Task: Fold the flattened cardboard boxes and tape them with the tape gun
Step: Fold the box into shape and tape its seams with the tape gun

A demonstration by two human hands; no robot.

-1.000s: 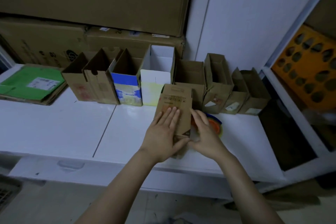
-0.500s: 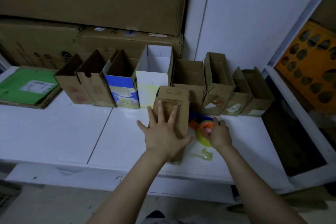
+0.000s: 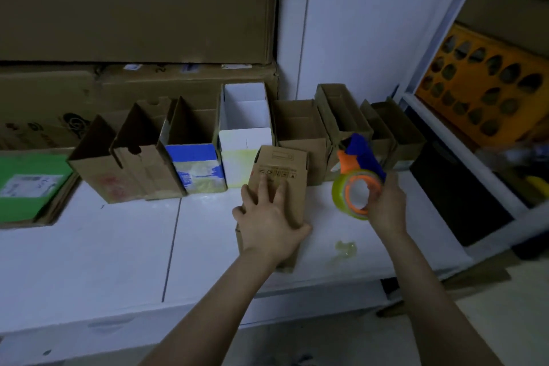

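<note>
Since half a second ago, my right hand has lifted the tape gun off the white table, where it sat low beside the box. My left hand has stayed on the box. From the head camera, which is the only view, my left hand lies flat on top of the brown box with its fingers spread out and straight. It presses down and the thumb rests near the right edge. My right hand is curled round the tape gun and holds it up in the air. The yellow roll faces me and the blue and orange end points up and away. The box lies on the table with its long side running away from me, toward the row of open boxes at the back. The tape gun is just to the right of the box, not touching it, so I think my right hand must bring it left and down onto the top. I cannot see the seam under my left hand. A small scrap of tape lies on the table below the tape gun.
</note>
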